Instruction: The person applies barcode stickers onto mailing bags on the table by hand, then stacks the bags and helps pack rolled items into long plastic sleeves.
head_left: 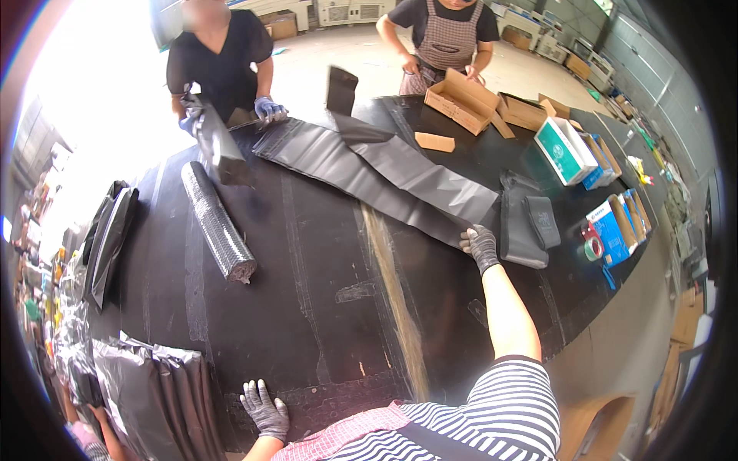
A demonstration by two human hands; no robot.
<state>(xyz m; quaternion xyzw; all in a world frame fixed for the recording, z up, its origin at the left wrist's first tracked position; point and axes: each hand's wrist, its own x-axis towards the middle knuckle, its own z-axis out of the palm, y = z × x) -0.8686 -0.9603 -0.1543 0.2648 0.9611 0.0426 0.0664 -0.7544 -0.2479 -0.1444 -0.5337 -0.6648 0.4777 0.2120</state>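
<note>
My left hand (266, 409), in a grey glove with pale fingertips, lies flat with fingers spread on the near edge of the black-covered table (338, 338). My right arm reaches out far to the right. There my gloved right hand (482, 247) pinches the near end of a long black plastic sheet (361, 186), which runs back to the far left. A second, folded black plastic strip (423, 173) lies over it, its far end standing up. Just right of my right hand rests a black plastic packet (525, 234).
A bubble-wrap roll (217, 223) lies left of centre. Stacked black bags (165, 396) fill the near left, with more dark plastic (110, 238) farther back. Cartons (461, 104) and boxes (565, 152) stand at right. Across the table, one person (219, 65) handles black plastic, another (450, 38) a carton.
</note>
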